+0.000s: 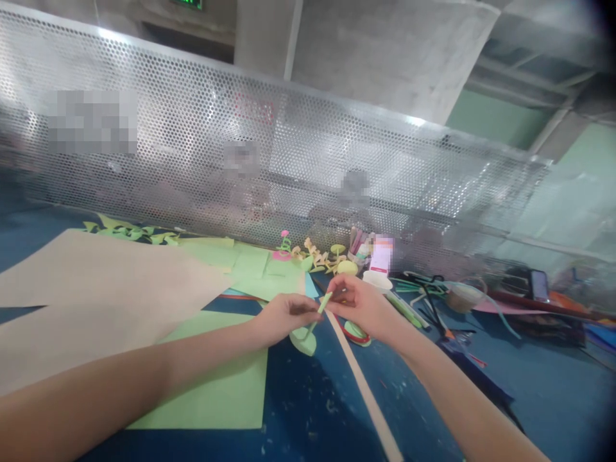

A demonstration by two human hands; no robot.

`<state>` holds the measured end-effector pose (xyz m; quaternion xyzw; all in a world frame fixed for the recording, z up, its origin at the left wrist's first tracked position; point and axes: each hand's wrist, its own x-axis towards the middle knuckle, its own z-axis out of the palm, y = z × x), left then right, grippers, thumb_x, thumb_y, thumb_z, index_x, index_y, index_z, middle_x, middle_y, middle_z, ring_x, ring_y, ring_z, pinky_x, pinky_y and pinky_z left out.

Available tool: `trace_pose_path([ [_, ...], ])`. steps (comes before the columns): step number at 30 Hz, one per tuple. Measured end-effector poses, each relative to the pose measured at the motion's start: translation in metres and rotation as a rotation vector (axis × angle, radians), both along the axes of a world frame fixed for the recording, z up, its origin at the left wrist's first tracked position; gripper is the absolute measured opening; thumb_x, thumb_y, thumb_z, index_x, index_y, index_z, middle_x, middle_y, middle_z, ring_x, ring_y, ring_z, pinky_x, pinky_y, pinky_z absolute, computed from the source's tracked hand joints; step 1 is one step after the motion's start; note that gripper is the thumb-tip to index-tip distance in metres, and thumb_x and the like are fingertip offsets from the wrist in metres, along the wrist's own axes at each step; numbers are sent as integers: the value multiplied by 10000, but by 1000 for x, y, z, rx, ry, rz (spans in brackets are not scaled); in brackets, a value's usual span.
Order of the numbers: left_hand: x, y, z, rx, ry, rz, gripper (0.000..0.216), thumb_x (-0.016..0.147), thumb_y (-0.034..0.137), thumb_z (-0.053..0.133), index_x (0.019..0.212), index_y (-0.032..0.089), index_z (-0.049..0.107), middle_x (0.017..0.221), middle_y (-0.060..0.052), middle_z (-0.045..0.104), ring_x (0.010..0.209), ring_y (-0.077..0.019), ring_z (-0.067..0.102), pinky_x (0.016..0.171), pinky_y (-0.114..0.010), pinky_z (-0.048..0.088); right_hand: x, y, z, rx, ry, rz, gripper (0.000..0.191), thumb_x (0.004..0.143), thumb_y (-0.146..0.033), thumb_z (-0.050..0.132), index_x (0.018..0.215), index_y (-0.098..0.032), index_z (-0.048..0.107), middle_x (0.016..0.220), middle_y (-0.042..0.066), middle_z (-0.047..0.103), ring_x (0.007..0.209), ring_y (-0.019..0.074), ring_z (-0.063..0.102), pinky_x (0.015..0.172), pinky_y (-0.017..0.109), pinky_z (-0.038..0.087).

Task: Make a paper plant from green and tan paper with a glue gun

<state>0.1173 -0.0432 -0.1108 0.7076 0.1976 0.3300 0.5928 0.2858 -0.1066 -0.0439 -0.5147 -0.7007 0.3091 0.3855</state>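
Observation:
Between my two hands is a narrow light green paper strip (pixel 325 301), tilted, with its upper end by my right fingertips. My left hand (pixel 291 313) pinches its lower part with thumb and fingers. My right hand (pixel 353 301) is closed on the upper end. Just beneath lie a pale green leaf-shaped paper piece (pixel 304 343) and scissors with a red handle (pixel 356 333), partly hidden by my right hand. A long beige paper strip (pixel 360 378) runs from under my hands toward the front edge of the view.
Large beige sheets (pixel 110 276) and a green sheet (pixel 231 391) cover the left of the blue table (pixel 308 423). Paper flower pieces (pixel 317 256) and a lit phone (pixel 382 256) stand behind my hands. Pipe cleaners (pixel 436 295) clutter the right. A perforated metal screen (pixel 308 154) closes the back.

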Motion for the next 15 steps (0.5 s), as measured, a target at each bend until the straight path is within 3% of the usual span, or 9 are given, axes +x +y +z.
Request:
trace_pose_path([
  [5, 1, 0, 0, 27, -11, -18, 239, 737, 354, 594, 833, 138, 631, 825, -52, 647, 782, -154, 578, 745, -262, 423, 13, 6, -8, -91, -44, -14, 265, 670, -246, 648, 896, -169, 534, 816, 28, 614, 743, 138, 616, 746, 311, 492],
  [11, 4, -2, -3, 78, -8, 22, 247, 738, 366, 590, 831, 139, 620, 855, -43, 631, 830, -168, 573, 795, -274, 415, 20, 4, -41, -141, -152, -99, 211, 641, -200, 641, 835, -163, 568, 740, 23, 639, 699, 148, 617, 697, 294, 492],
  [15, 2, -5, -2, 66, 8, 35, 250, 769, 373, 550, 843, 142, 610, 836, -44, 636, 817, -165, 581, 767, -270, 424, 30, -16, -36, -82, -241, -216, 149, 674, -222, 598, 817, -193, 565, 785, 31, 644, 731, 169, 614, 707, 308, 473],
])
